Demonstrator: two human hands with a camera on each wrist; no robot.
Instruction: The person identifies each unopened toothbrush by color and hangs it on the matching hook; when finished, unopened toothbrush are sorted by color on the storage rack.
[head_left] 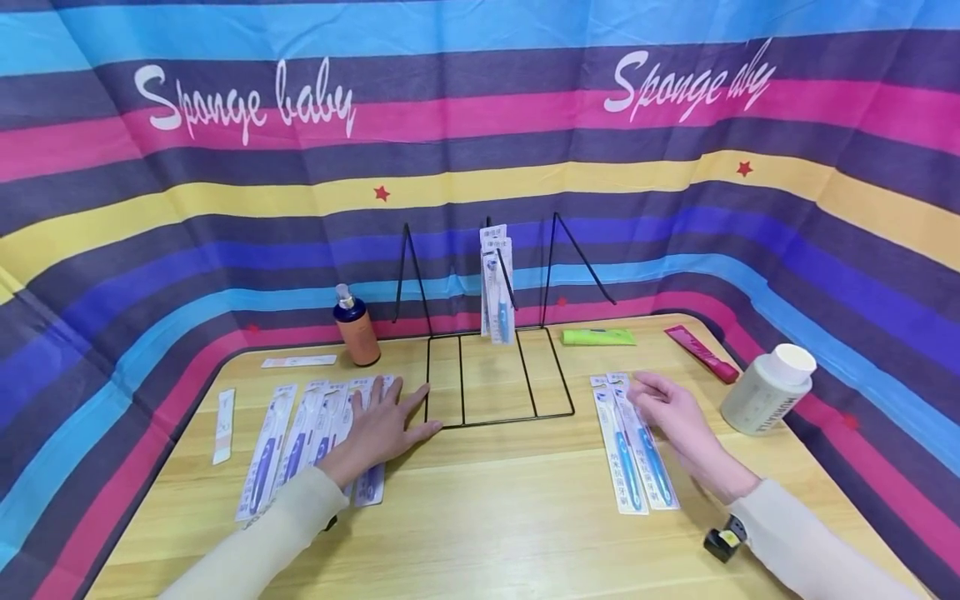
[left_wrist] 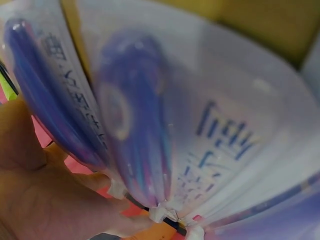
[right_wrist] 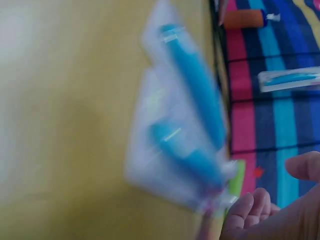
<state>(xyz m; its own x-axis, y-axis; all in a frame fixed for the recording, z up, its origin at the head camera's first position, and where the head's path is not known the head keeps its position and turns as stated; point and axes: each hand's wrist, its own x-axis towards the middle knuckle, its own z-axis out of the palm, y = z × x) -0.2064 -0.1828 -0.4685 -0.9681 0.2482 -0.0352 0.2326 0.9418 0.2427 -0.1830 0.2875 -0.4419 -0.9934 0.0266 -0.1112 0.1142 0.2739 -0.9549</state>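
A striped cloth (head_left: 465, 125) hangs behind a wooden table (head_left: 487, 517). At the table's 12 o'clock stands a black wire rack (head_left: 462, 383), with blue hanging packs (head_left: 501, 300) on its middle hook.

The left hand (head_left: 380, 427), at 10 o'clock, is released, fingers spread over a row of purple toothbrush packs (head_left: 264, 458). The right hand (head_left: 686, 429), at 3 o'clock, looks released too, fingers loosely bent beside the upper right edge of two blue toothbrush packs (head_left: 622, 454); whether it touches them I cannot tell.

A white bottle (head_left: 765, 392) leans at 2 o'clock, an orange bottle (head_left: 358, 333) at 11. A red tube (head_left: 697, 352) lies at 2 o'clock, a green tube (head_left: 597, 337) at 1, and slim white sachets (head_left: 223, 427) at 9 and 10.
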